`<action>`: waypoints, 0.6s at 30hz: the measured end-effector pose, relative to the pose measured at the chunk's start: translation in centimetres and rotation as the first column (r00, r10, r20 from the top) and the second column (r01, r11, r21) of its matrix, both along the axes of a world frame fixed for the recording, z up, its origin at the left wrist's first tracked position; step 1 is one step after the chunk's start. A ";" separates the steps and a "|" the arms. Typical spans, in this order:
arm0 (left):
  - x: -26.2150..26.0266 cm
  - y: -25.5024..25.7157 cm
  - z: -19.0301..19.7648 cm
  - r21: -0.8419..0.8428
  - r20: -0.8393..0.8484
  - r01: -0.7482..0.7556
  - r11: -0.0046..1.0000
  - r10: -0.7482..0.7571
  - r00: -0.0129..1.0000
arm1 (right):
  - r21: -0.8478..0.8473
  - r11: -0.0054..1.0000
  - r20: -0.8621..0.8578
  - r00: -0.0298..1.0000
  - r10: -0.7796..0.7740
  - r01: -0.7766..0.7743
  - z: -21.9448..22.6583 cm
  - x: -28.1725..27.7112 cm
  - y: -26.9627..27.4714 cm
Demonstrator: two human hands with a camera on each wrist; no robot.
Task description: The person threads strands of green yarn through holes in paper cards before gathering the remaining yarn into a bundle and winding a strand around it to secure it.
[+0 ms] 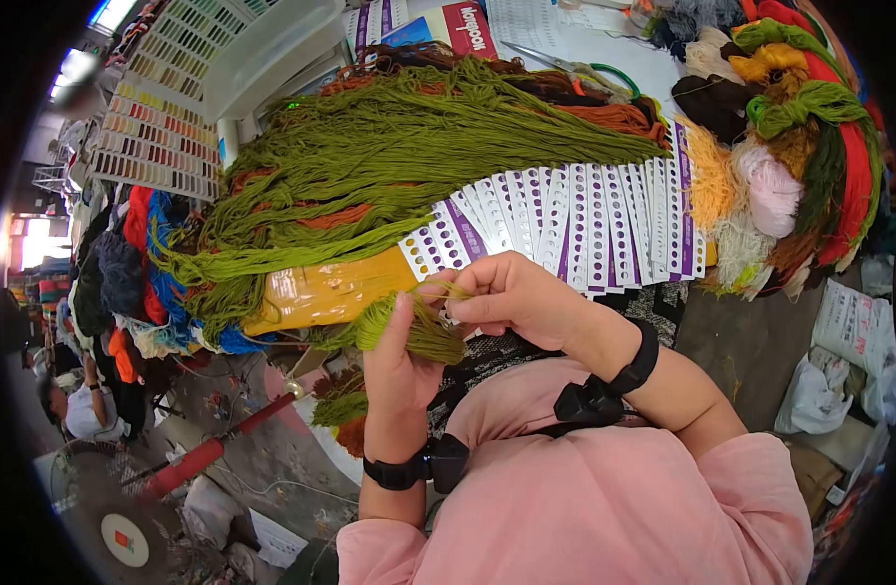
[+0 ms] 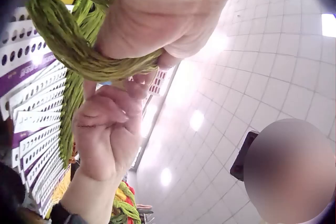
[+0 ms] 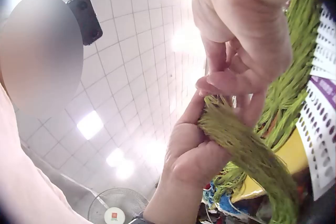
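Observation:
A looped skein of olive-green thread (image 1: 423, 331) hangs over the left hand (image 1: 401, 366), whose fingers curl round it near the front edge of the table. Just beside it, the right hand (image 1: 511, 302) pinches a few thin strands between thumb and fingertips at the top of the skein. In the left wrist view the skein (image 2: 79, 50) runs round the left hand (image 2: 163, 14), with the right hand (image 2: 107, 129) behind it. The right wrist view has the bundle (image 3: 247, 145) passing over the left hand (image 3: 194, 155), the right hand's (image 3: 241, 40) fingertips meeting at its end.
A large pile of green thread (image 1: 370, 146) covers the table over a yellow packet (image 1: 331, 292). White perforated cards (image 1: 584, 224) fan out to its right. Scissors (image 1: 575, 68), a notebook (image 1: 462, 31) and coloured skeins (image 1: 838, 175) lie further off. A fan (image 1: 126, 526) stands at lower left.

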State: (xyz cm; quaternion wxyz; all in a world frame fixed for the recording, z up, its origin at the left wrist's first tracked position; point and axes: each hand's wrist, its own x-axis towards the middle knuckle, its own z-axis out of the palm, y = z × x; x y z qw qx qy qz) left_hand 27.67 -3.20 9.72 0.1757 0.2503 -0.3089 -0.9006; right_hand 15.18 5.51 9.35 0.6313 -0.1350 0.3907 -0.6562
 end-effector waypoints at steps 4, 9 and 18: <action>0.2 0.0 0.1 -0.023 -0.031 -0.008 1.000 0.007 1.000 | 0.070 0.996 0.224 0.972 -0.066 0.052 0.1 -0.3 0.0; 0.0 0.0 0.3 -0.126 0.022 0.100 0.987 -0.098 0.995 | 0.191 0.982 -0.067 0.997 0.028 -0.015 1.0 0.6 -0.8; -0.2 -0.4 0.4 -0.025 -0.060 0.027 0.999 -0.028 0.998 | 0.081 0.994 0.148 0.986 -0.082 0.071 0.4 0.3 -1.0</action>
